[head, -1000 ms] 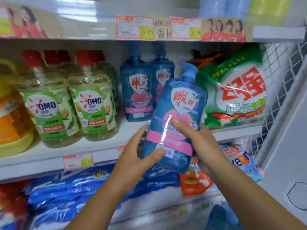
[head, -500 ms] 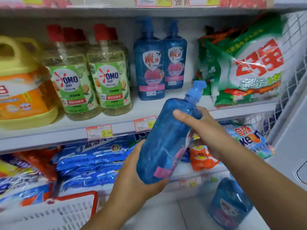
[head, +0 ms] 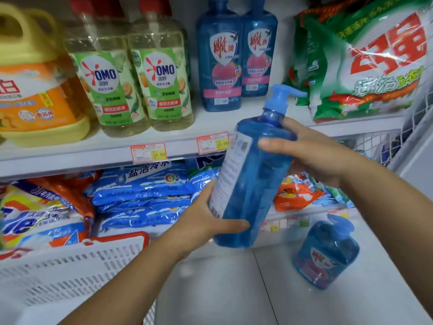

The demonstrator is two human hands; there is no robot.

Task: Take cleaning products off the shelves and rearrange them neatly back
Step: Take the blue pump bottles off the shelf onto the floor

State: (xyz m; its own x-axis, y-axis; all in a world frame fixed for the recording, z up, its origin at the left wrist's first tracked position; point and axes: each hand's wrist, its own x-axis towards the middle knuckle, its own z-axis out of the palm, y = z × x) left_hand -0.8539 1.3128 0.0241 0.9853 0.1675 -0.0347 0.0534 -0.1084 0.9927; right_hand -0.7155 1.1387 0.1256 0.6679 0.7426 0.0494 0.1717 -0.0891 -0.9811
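Take-off step looks underway: the bottle (head: 253, 174) is hanging off the shelf (head: 210, 123), tilted, pump pointing to 1 o'clock, at frame centre. The left hand (head: 203, 221) is gripping its base, fingers curled round, thumb lying across the front. The right hand (head: 311, 153) is wrapping its shoulder, thumb over the front. Next is probably calling for lowering it upright beside the floor bottle (head: 325, 252) at 5 o'clock

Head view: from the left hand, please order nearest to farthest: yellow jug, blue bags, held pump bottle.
1. Held pump bottle: in the left hand.
2. Blue bags: lower shelf, just left.
3. Yellow jug: upper shelf, far left.
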